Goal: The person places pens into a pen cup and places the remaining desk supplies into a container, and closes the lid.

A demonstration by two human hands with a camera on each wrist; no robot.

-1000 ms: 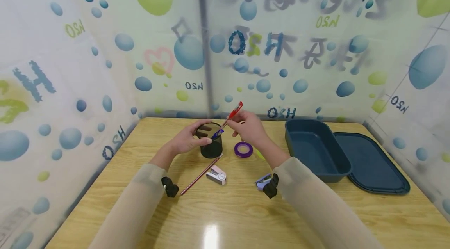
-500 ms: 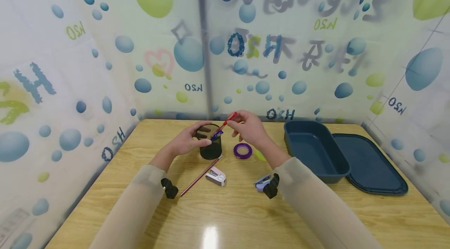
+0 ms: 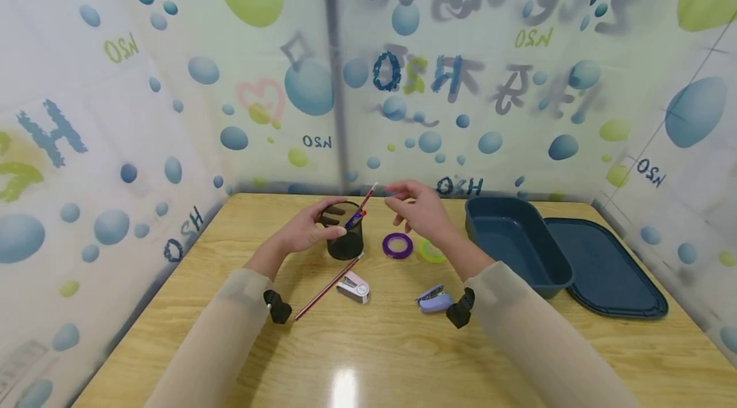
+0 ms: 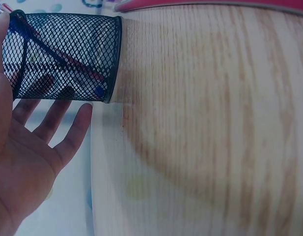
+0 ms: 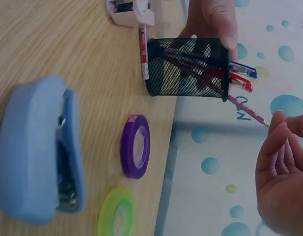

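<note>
My left hand (image 3: 302, 227) holds a black mesh pen holder (image 3: 345, 246), thumb at the near side of the rim and fingers round the far side. The holder stands upright on the table. In it lean a blue pen (image 5: 244, 70), a red pen (image 5: 241, 82) and a red patterned pencil (image 3: 368, 197), which sticks out highest. My right hand (image 3: 423, 211) hovers right of the pencil's upper end, fingers loosely bent, with a small gap showing in the head view. The left wrist view shows the left fingers (image 4: 72, 130) along the mesh.
On the wooden table (image 3: 380, 357) lie another dark red pencil (image 3: 328, 288), a pink-and-white stapler (image 3: 354, 288), a lilac-blue stapler (image 3: 434, 300), a purple tape roll (image 3: 398, 256) and a yellow-green one (image 3: 430, 251). A dark blue bin (image 3: 518, 248) and its lid (image 3: 613, 267) are at right.
The red pen has gone down into the pen holder and left my right hand. That hand has drawn back to the right. My left hand has stayed on the holder.
</note>
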